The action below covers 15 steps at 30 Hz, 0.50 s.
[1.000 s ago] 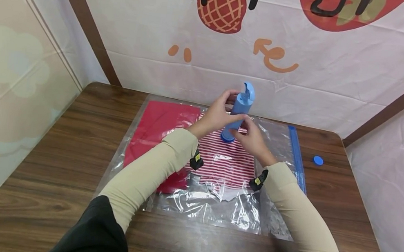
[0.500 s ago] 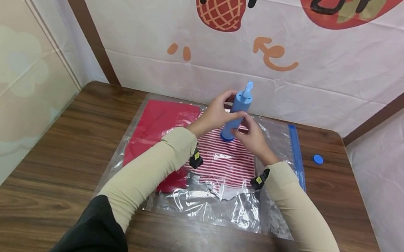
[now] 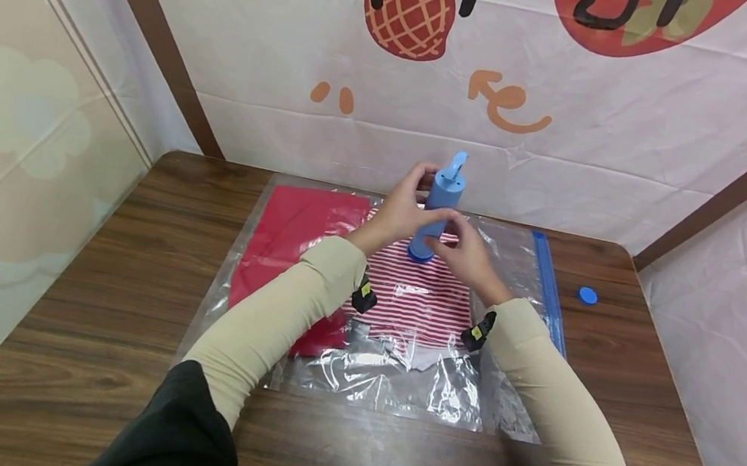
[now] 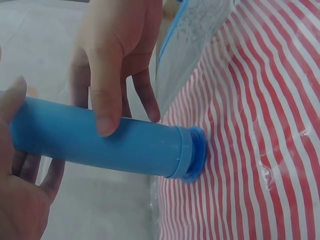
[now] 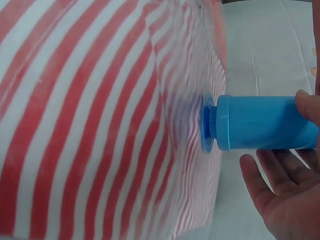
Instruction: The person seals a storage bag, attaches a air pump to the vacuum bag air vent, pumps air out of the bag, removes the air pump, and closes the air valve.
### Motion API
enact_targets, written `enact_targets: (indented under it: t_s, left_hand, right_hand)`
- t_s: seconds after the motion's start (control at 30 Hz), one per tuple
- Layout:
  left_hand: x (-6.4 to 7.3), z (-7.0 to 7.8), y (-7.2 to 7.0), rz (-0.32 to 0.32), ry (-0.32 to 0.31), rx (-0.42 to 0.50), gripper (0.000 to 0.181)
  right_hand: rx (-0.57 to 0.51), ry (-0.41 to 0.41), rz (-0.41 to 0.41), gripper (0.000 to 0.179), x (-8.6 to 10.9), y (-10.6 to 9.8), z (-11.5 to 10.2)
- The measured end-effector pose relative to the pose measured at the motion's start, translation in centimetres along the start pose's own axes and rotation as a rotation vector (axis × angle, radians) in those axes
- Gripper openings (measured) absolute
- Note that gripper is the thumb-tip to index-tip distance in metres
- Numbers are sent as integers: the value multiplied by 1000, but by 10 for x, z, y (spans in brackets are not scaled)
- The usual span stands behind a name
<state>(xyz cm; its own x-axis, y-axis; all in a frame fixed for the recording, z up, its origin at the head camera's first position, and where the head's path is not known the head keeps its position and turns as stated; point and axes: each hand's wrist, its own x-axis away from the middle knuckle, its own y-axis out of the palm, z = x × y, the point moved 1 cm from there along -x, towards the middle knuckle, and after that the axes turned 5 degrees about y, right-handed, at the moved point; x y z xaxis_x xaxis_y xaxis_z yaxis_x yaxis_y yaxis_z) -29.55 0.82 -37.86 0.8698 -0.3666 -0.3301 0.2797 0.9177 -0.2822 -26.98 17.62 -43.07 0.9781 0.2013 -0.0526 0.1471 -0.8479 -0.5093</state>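
A blue hand pump stands upright, tilted a little, on the round blue valve of a clear vacuum storage bag. A light-blue handle sticks up from its top. My left hand grips the pump's upper part, thumb across the near side. Lower down, my right hand holds the barrel between thumb and fingers; its thumb lies along the barrel in the left wrist view. Red-and-white striped fabric and a red cloth piece lie inside the bag.
A small blue cap lies on the wooden table, right of the bag's blue zip edge. A printed cloth backdrop hangs just behind the table's far edge.
The light-blue handle on the pump's top has turned, from facing broadside to looking narrower. Both hands keep their hold in almost the same place.
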Motion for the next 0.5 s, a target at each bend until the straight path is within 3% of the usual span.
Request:
enact_targets:
  t_s: [0.23, 0.5]
  left_hand:
    - [1, 1, -2, -13, -6, -31, 63]
    - [1, 1, -1, -4, 7, -17, 69]
  right_hand:
    - [-23, 10, -21, 60, 3, -6, -4]
    - [-10, 1, -23, 59, 2, -6, -5]
